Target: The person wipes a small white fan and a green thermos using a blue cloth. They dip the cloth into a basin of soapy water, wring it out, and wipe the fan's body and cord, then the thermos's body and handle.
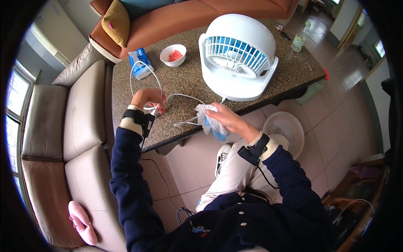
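Note:
A white circulator fan [238, 58] with blue blades stands on the granite-patterned coffee table [185, 80]. Its white power cord [185, 95] runs in loops across the tabletop. My left hand [150, 98] grips a length of that cord, and one loop rises above the wrist. In my right hand [228, 117] is a white-and-blue knitted cloth [209, 121], bunched at the table's front edge. Cord emerges from the cloth's left side; whether the cloth is wrapped fully around it is hidden. The plug cannot be made out clearly.
A blue tissue pack [141, 63] and a white bowl with red pieces [173, 56] sit on the table's left. A plastic bottle [298, 41] stands far right. On the tiled floor is a whitish basin [291, 134] by my knee. A grey sofa [85, 104] lines the left.

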Demonstrator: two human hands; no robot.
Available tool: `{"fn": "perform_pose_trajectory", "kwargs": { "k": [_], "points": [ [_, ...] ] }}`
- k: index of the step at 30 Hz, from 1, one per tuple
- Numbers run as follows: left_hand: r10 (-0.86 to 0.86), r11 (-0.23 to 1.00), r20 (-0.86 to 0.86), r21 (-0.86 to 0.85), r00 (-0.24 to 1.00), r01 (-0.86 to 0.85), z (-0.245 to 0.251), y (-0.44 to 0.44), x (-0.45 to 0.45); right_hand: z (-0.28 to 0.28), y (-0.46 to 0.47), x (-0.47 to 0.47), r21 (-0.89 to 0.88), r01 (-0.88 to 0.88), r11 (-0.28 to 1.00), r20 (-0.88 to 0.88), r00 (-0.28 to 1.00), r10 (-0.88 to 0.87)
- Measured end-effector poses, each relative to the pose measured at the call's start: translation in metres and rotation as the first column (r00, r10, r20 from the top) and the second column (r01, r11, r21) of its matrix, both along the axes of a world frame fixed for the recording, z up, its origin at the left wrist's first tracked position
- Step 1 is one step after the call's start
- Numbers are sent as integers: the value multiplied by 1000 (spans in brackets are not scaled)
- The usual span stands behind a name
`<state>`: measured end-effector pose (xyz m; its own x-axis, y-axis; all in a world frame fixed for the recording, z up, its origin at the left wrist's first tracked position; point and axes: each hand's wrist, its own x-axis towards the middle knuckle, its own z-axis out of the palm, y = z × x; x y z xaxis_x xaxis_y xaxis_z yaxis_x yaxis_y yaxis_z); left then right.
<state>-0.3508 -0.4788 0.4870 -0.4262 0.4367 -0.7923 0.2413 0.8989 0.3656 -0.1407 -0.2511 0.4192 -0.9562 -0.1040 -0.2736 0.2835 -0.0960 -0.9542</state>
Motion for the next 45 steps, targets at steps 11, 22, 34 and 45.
{"fn": "perform_pose_trajectory", "kwargs": {
  "k": [11, 22, 34, 45],
  "points": [
    [-364, 908, -532, -385, 764, 164, -19, 4, 12, 4, -4, -18, 41, -46, 998, -26, 999, 47],
    [-353, 866, -934, -306, 49, 395, -82, -4, 19, -7, -13, -34, -275, 69, 959, -18, 997, -77],
    [-231, 885, -909, -48, 346, 463, -62, 6, 23, -14, -13, -43, -290, 169, 942, -58, 979, -194],
    [-10, 816, -701, 407, 713, 411, -32, -9, 52, -16, -6, -45, -287, 47, 957, -32, 998, -59]
  ]
}}
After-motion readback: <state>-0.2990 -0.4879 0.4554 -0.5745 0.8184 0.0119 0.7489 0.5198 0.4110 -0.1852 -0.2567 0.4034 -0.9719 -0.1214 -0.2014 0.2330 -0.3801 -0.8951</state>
